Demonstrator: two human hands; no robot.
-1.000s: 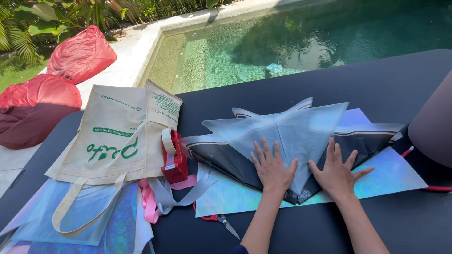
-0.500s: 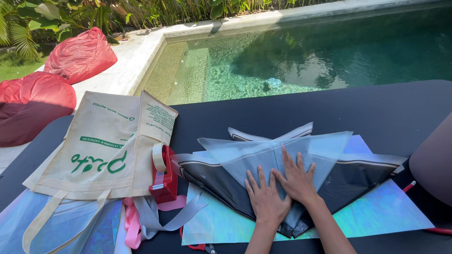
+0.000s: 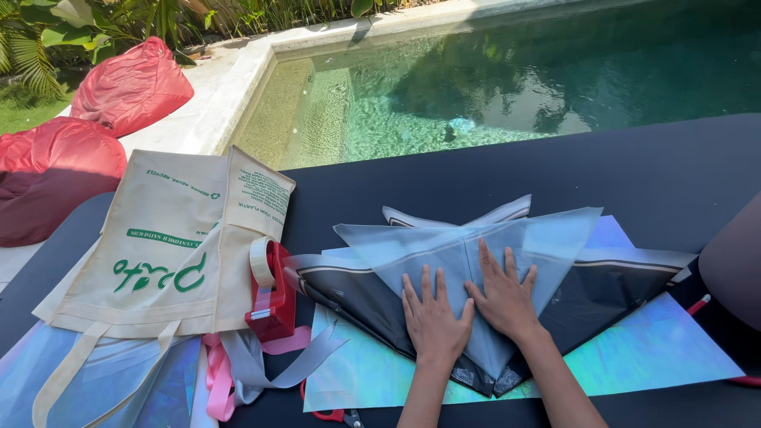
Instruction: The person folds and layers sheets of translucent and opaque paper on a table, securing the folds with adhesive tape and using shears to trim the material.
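Observation:
My left hand and my right hand lie flat, side by side, fingers spread, on a translucent pale-blue sheet folded to a downward point. Under it lies a black bag with white trim, and beneath that an iridescent sheet. All rest on a black table. Neither hand grips anything.
A red tape dispenser stands left of the hands beside a beige tote bag with green print. Pink and grey ribbons and red-handled scissors lie near the front edge. Beyond the table are a pool and red beanbags.
Both hands have slid together toward the middle of the folded sheet; the right hand moved left. The view has shifted slightly.

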